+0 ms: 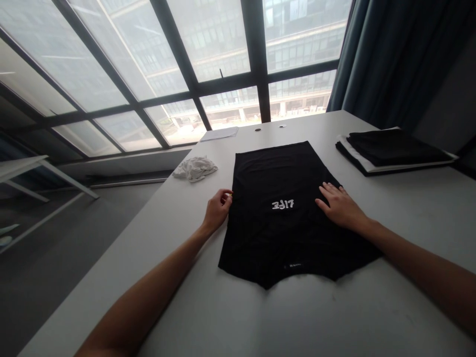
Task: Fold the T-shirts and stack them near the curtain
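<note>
A black T-shirt [267,233] lies spread flat on the white table, its neck opening towards me and its hem towards the window. White lettering, upside down from here, sits at its middle, and a small label shows inside the collar. At the shirt's left edge my left hand [217,208] is closed with curled fingers; a tiny yellow thing [230,195] shows at its fingertips, too small to name. Whether those fingers also pinch the fabric is hard to see. My right hand [340,204] rests palm down on the shirt's right side, fingers stretched out.
A crumpled white cloth [196,169] lies near the left table edge. Folded black and white garments [394,151] are stacked at the right. Papers [220,134] lie at the far edge of the table [186,297]. Windows and a dark blue curtain [366,64] stand behind.
</note>
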Motion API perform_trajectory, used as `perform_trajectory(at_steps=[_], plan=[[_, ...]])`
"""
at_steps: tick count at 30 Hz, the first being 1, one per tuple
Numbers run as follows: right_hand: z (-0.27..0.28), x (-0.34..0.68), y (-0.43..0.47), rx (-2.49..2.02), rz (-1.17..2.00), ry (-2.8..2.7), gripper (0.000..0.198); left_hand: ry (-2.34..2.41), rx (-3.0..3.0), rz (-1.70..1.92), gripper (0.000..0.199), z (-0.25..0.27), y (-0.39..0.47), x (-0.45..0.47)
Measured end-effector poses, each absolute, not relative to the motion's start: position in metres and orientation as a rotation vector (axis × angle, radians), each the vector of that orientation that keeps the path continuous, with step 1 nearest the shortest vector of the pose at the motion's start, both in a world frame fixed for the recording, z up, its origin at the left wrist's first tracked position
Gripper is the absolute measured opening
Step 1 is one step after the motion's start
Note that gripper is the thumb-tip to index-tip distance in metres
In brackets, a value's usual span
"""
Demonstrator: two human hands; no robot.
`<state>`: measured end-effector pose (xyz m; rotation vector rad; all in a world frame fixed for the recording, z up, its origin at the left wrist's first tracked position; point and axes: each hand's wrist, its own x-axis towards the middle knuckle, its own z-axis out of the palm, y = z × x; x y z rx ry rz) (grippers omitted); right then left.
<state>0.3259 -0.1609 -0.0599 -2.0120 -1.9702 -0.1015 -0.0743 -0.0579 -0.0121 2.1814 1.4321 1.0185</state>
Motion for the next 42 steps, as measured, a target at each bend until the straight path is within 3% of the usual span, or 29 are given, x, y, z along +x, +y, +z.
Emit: perform_trajectory(at_steps=[5, 11, 16, 22, 27, 32, 37, 42], plan=[[-0.062, 0.327, -0.16, -1.993, -0.11, -1.974, 0.061, 1.5, 2.447, 0.639, 0.015, -0.016, -0.058, -0.073], [-0.063, 0.327, -0.16, -1.972, -0.13, -1.967, 0.06, 1.442, 2.687, 0.902, 0.022, -0.01, -0.075, -0.061], [-0.06, 0.326, -0.161, -1.992, -0.11, -1.971, 0.06, 1.343, 2.8, 0.738, 0.035, -0.019, -0.078, -0.057], [-0.06, 0.326, -0.161, -2.007, -0.108, -1.977, 0.062, 1.635, 2.722, 0.84, 0.029, -0.008, -0.067, -0.072], [-0.06, 0.325, -0.161, -1.998, -0.121, -1.967, 0.06, 1.698, 2.731, 0.541, 0.036, -0.016, -0.071, -0.074], [-0.061, 0.326, -0.161, -1.991, -0.108, -1.967, 0.061, 1.625, 2.694, 0.826, 0.039, -0.016, -0.07, -0.073], [-0.063, 0.327, -0.16, -1.982, -0.109, -1.962, 0.06, 1.517, 2.714, 0.648, 0.044, -0.02, -0.07, -0.07], [-0.062, 0.327, -0.161, -1.984, -0.107, -1.963, 0.059, 1.449, 2.688, 0.771, 0.048, -0.021, -0.076, -0.064]])
